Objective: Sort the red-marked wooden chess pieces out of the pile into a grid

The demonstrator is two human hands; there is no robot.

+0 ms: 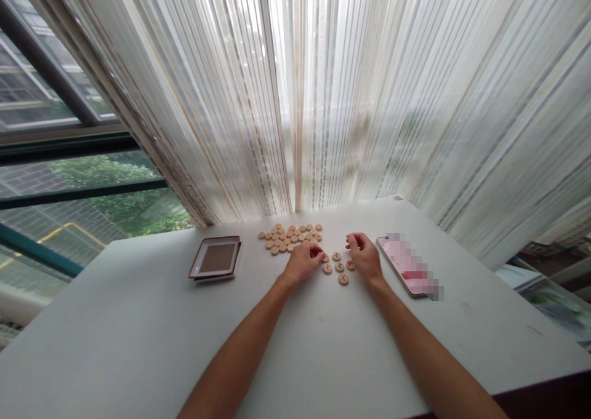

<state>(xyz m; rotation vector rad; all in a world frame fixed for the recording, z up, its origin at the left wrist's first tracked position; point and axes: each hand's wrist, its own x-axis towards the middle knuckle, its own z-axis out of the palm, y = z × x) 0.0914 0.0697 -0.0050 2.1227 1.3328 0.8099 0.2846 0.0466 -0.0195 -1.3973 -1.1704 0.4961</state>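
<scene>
My left hand (305,261) is closed in a pinch, its fingertips at the edge of a round wooden Chinese chess piece (326,258) that they partly cover. Close by on the right lie several more pieces with marks facing up, among them a black-marked piece (339,267) and a red-marked piece (343,279). Beside this small group, my right hand (365,258) is loosely curled, thumb and forefinger apart with nothing visible between them. Beyond my left hand spreads a cluster of Chinese chess pieces (292,239), mostly with plain sides up.
On the white table (138,320), a shallow box (215,258) with a reddish-brown rim sits at the left. A phone in a pink case (398,264), partly pixelated, lies right of my right hand. Striped sheer curtains (314,99) hang along the table's far edge, beside a window.
</scene>
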